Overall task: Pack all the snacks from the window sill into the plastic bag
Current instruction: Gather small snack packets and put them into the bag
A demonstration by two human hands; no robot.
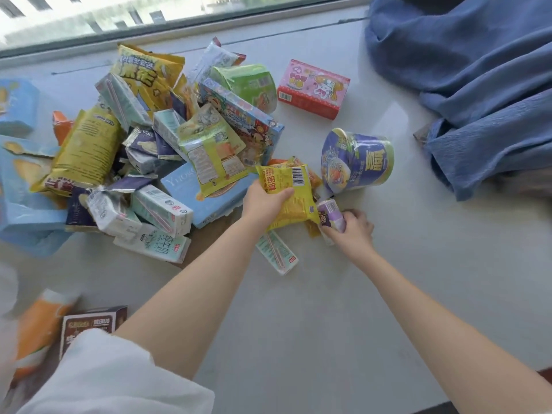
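left hand (263, 201) gripped yellow packet (288, 195) to clear pile | right hand (351, 231) curled round purple carton (330, 215) for bagging | plastic bag unseen

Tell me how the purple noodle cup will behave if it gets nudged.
The noodle cup lies on its side on the sill, so it would probably roll, likely curving since it tapers. It looks sealed and rigid, so probably light and not floppy.
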